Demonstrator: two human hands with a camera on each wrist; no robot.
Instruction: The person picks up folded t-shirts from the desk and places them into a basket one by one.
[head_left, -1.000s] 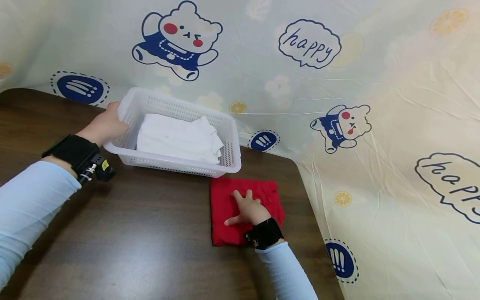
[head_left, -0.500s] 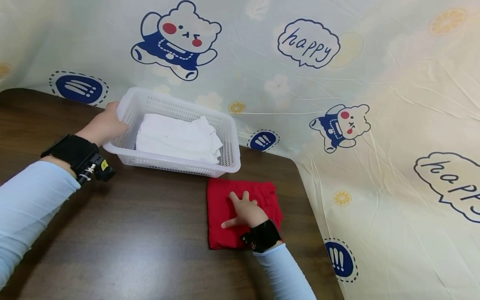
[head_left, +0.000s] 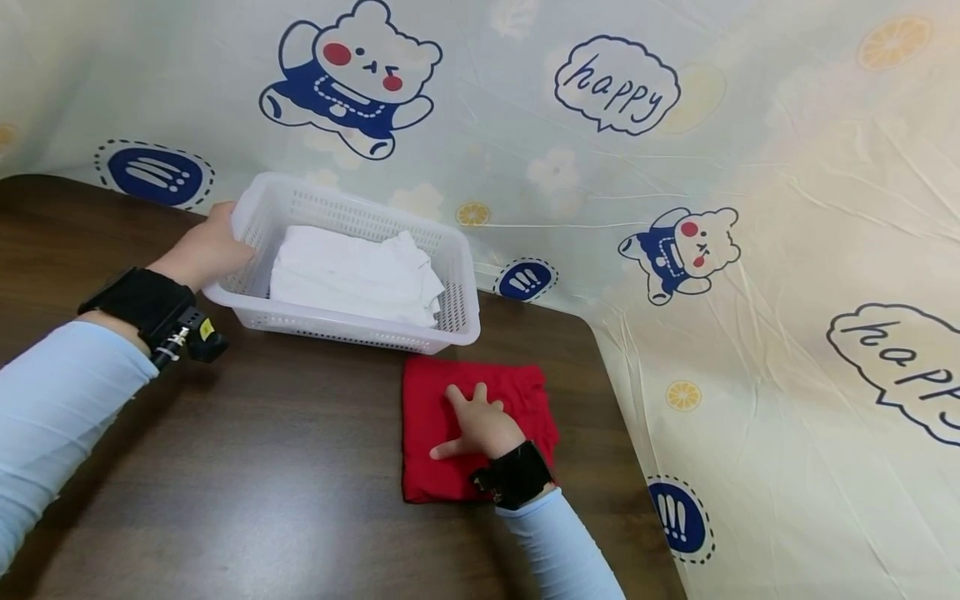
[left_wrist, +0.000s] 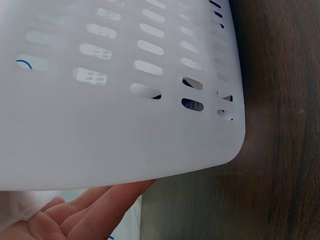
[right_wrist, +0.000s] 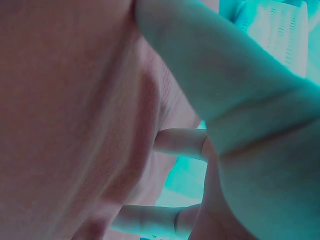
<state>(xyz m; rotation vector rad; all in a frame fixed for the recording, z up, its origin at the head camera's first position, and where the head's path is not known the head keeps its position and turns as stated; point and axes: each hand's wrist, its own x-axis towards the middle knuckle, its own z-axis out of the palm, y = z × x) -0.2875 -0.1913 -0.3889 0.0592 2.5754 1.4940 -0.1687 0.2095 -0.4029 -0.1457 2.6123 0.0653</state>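
A white perforated plastic basket (head_left: pixel 337 327) stands at the back of the table, and my left hand (head_left: pixel 210 252) grips its left end at the rim. In the left wrist view the fingers of that left hand (left_wrist: pixel 95 212) show below the basket's rim (left_wrist: pixel 115 155). Folded white cloth (head_left: pixel 348 279) lies inside the basket. In front of the basket's right end is a folded red cloth (head_left: pixel 426 408), flat on the table. Spread fingers of my right hand (head_left: pixel 483 427) press down on its top. The right wrist view, tinted, shows fingertips against the cloth (right_wrist: pixel 65 110).
The dark wooden table (head_left: pixel 285 450) has its right edge just beyond the red cloth. A printed curtain (head_left: pixel 510 83) with bears and "happy" bubbles hangs close behind the basket and along the right side.
My right hand has slid the red cloth a little to the left and slightly toward me along the table. The left hand and the basket stay in place.
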